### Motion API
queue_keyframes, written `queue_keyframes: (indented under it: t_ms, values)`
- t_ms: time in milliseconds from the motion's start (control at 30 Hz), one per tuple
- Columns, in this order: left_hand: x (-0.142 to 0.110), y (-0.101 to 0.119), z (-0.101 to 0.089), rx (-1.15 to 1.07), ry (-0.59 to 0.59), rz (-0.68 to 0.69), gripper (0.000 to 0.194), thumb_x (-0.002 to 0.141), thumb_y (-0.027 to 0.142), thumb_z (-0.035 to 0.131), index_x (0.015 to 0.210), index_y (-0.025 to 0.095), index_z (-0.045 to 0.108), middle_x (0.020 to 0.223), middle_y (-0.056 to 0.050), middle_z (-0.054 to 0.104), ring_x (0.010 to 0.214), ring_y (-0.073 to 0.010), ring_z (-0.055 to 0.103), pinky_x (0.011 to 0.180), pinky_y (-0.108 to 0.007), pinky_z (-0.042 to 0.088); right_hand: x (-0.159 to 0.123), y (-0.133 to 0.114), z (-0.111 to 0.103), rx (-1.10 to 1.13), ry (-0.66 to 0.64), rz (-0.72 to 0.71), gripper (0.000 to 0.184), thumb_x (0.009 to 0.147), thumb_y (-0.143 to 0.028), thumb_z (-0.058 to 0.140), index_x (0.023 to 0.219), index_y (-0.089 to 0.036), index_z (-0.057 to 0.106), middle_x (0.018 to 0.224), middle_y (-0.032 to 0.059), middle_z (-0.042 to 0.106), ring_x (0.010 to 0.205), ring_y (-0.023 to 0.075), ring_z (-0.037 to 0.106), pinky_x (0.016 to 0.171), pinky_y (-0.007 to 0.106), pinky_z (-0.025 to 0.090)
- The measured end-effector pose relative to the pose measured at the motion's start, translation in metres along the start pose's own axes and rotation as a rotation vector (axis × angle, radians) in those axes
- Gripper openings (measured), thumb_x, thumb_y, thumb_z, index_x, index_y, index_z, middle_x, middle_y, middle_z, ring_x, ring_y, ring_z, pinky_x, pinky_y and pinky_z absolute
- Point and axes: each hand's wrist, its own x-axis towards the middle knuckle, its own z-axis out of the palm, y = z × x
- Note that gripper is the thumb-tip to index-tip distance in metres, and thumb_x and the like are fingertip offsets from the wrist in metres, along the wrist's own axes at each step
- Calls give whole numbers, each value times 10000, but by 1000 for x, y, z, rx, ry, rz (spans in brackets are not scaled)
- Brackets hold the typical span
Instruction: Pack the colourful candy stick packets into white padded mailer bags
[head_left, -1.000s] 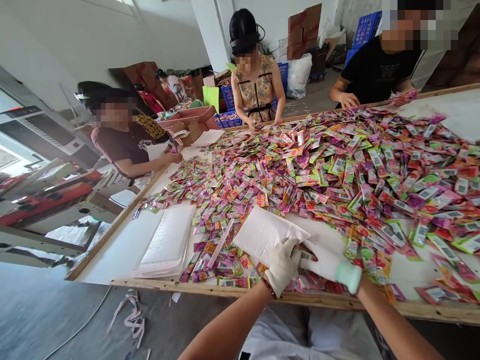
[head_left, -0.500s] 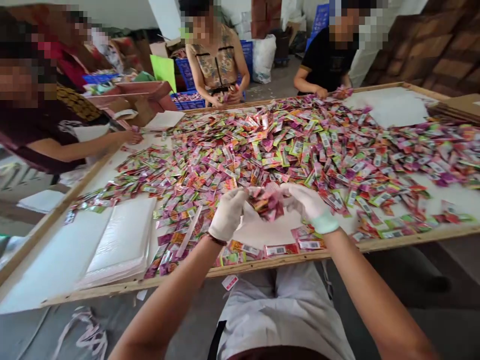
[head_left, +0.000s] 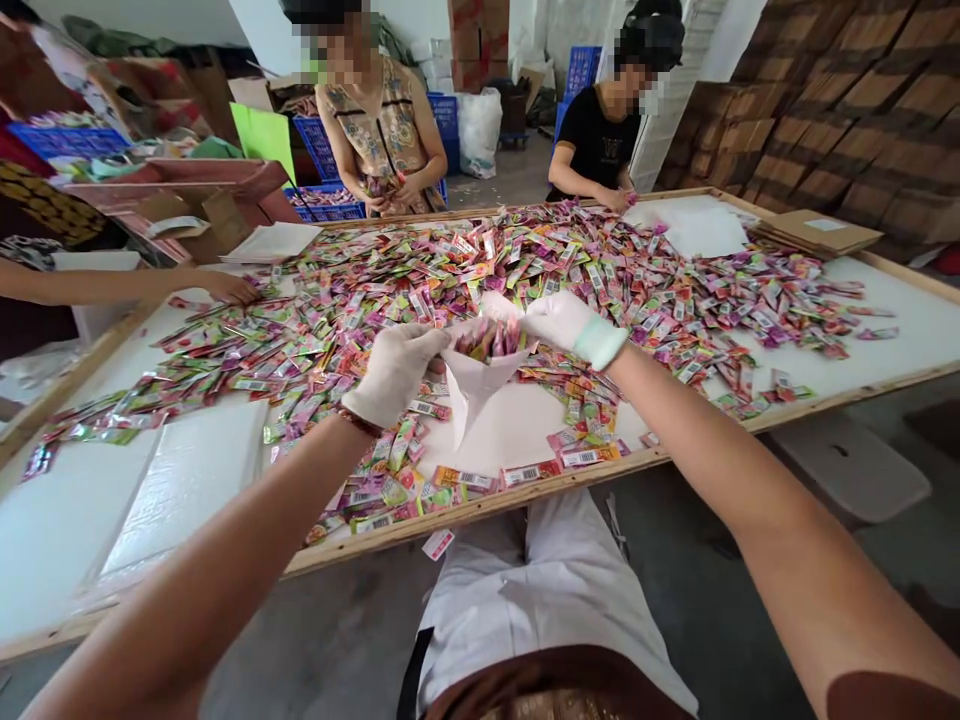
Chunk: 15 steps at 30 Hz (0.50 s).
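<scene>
While left hand [head_left: 396, 372] pinches bag [head_left: 478, 385], right hand [head_left: 561, 320], grip unclear, packets [head_left: 501, 340] inside partly hidden

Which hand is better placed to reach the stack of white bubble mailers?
Probably the left hand: the stack of white bubble mailers lies on its side, while the right hand is farther away. Both hands are busy at the open white mailer, though.

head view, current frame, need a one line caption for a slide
Gloved left hand and right hand hold a white pouch open, bright packets inside, over a wood-edged table strewn with loose packets.
</scene>
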Motion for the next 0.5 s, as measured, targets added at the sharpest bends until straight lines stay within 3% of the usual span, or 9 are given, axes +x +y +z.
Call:
queue_keyframes:
  t_ms: [133, 300, 400, 500]
  values:
    - [2, 17, -11, 200, -78, 54, 188, 753, 248, 650, 616, 127, 604, 508, -10, 527, 434, -83, 454, 453, -206, 331, 5, -1, 1, 112, -25, 14, 326, 827, -268, 647, 550, -176, 503, 449, -71, 372, 459, 53, 345, 469, 205, 270]
    - [18, 20, -17, 432, -40, 143, 141, 735, 145, 634, 599, 118, 607, 469, 26, 430, 493, -74, 403, 535, -223, 298, -1, 4, 3, 165, 9, -25, 306, 782, -230, 660, 531, -165, 498, 470, -66, 408, 477, 41, 356, 469, 187, 268]
    - [22, 25, -12, 600, -61, 222, 140, 656, 74, 631, 533, 123, 584, 455, 42, 371, 542, -82, 377, 577, -245, 274, -21, 6, 4, 133, 13, 48, 323, 768, -250, 673, 502, -163, 511, 396, -80, 374, 396, 29, 296, 413, 191, 199]
    - [8, 22, 4, 644, -123, 370, 132, 704, 108, 576, 581, 126, 622, 533, 21, 444, 576, -96, 390, 610, -261, 275, -61, 18, 13, 148, -39, 128, 343, 808, -390, 662, 568, -159, 577, 380, -68, 424, 353, 44, 334, 386, 194, 219]
